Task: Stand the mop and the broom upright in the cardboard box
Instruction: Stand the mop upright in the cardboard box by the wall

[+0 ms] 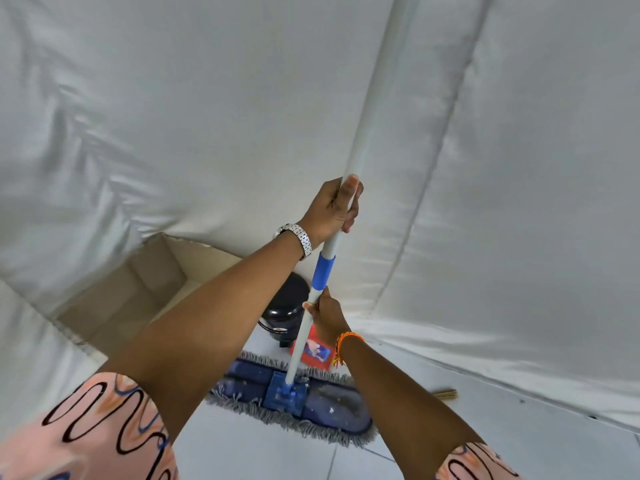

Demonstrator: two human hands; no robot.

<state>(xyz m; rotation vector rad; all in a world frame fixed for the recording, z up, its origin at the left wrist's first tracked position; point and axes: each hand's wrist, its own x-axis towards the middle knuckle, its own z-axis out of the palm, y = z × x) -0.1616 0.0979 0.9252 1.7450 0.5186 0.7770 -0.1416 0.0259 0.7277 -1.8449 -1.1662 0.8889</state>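
Gripping mop (313,327) both hands (label unreadable).

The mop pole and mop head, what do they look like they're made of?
Mop pole: smooth white, faintly glossy, likely painted metal or plastic; its blue collar looks like plastic. Mop head: blue fabric pad with a grey yarn fringe, apparently microfiber or cotton.

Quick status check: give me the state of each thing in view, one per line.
mop: out of the box, head low over the floor, handle held upright
left hand: gripping the handle high
right hand: gripping the handle below the blue collar
cardboard box: open, nothing visible inside
broom: only a tip visible, on the floor
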